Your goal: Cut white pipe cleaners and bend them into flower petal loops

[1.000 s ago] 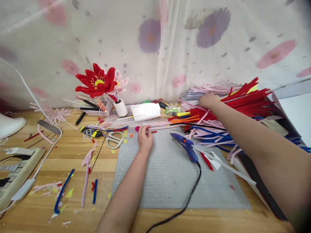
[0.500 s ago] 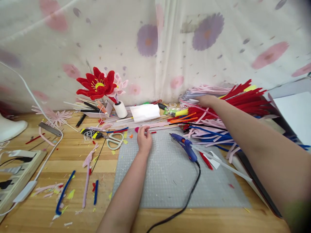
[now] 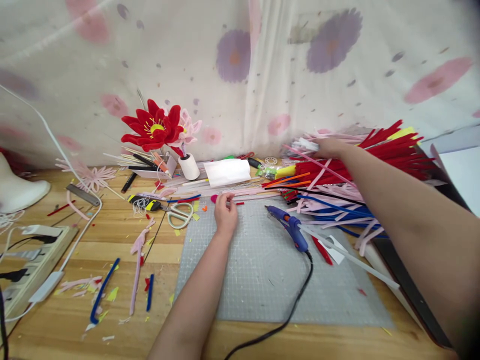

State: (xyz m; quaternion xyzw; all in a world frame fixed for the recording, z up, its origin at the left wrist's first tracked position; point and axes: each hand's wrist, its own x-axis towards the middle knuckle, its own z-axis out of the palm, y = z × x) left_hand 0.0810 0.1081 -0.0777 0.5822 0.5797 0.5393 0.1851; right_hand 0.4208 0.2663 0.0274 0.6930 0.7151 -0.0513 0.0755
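While one left hand (image 3: 226, 216), fingers loosely curled, lies at centre of the head view by the far edge of a grey cutting mat (image 3: 251, 285), beside a magenta piece (image 3: 214, 198), any hold unclear, one right hand (image 3: 330, 148), upper right, is at a white bundle (image 3: 305, 144) near red fuzzy stems (image 3: 397, 150); fingers partly hidden, grip cannot be told. Right of centre: one blue glue gun (image 3: 288, 226).

Before me the tabletop (image 3: 300, 345) is smooth, lightly glossed wood, and the cutting mat (image 3: 255, 295) is matt and scuffed. At far right the red stems (image 3: 397, 155) look fuzzy (almost velvety to my eye), while the blue glue gun (image 3: 296, 237) is smooth plastic.
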